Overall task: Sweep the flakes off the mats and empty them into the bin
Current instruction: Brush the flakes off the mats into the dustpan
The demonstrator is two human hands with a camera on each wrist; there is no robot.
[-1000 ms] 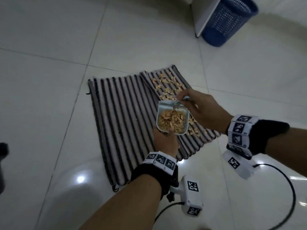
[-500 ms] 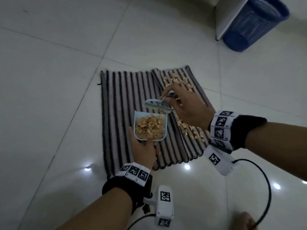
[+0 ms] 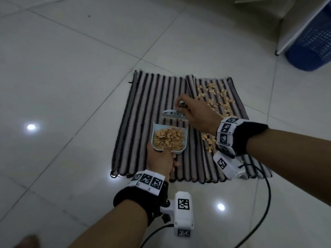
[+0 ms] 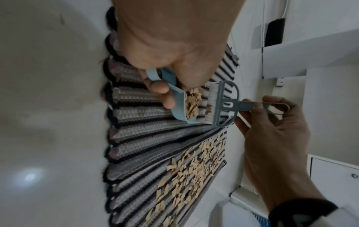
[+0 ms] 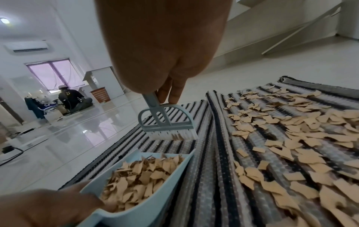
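Two striped mats lie side by side on the tiled floor. The left mat [image 3: 154, 108] is bare, and tan flakes [image 3: 219, 99] are scattered over the right mat [image 3: 238, 108]. My left hand [image 3: 161, 158] grips the handle of a light blue dustpan [image 3: 168, 138], which is heaped with flakes and sits over the left mat. My right hand [image 3: 189, 111] pinches the handle of a grey-blue brush [image 3: 174, 115]. The brush's white bristles [image 5: 172, 135] hang just beyond the pan's mouth [image 5: 167, 153]. The blue bin [image 3: 311, 42] stands at the far right.
A white panel [image 3: 295, 29] leans beside the bin. A black cable [image 3: 265, 203] loops over the floor by my right wrist. Part of a foot [image 3: 26, 240] shows at the bottom left. Far off, a person [image 5: 71, 99] sits near a brown basket [image 5: 100, 94].
Both hands have moved left, carrying the filled dustpan from the flaked right mat to over the left mat. The brush has come away from the pan's mouth.
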